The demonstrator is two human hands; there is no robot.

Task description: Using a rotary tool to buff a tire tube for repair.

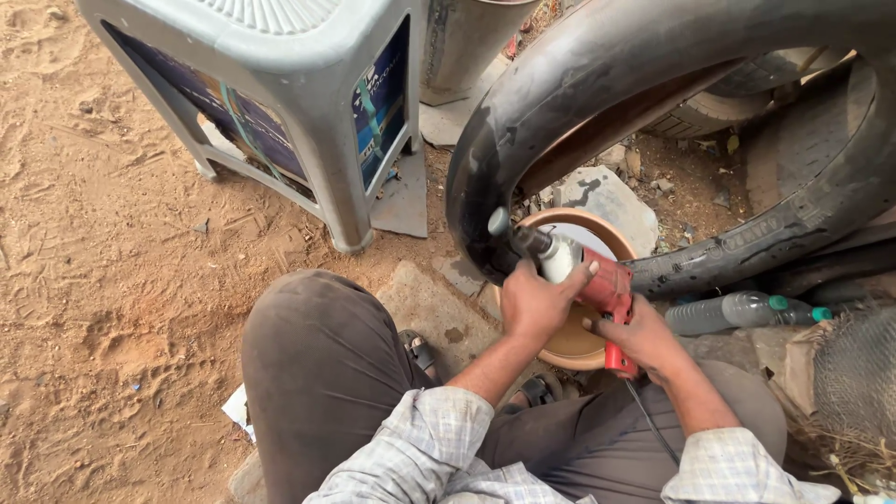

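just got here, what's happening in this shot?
A seated person holds a red power tool in both hands: the left hand wraps the front of the body, the right hand grips the rear handle, where the cord leaves. The tool's tip is pressed against the inner side of a black tyre standing on the sandy ground. A round brown basin sits under the tool. A grey plastic stool stands to the left, and clear bottles lie to the right.

Pale checked shirt sleeves (439, 439), grey-brown trousers (317, 373), sandals (422, 353).
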